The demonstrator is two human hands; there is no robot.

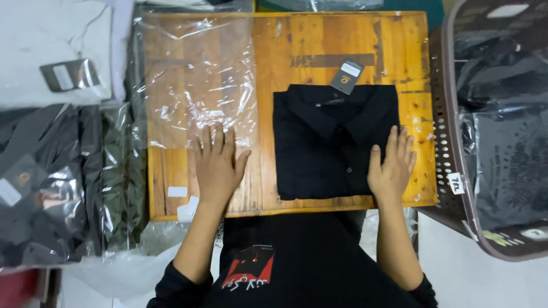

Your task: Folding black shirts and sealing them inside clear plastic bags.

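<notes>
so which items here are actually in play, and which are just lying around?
In play:
- left hand, flat on the clear plastic bag
- right hand, flat on the folded black shirt with its grey hang tag
- wooden board under both

Lying about:
- bagged dark garments, left
- white garment, top left
- brown basket of bagged clothes, right
</notes>
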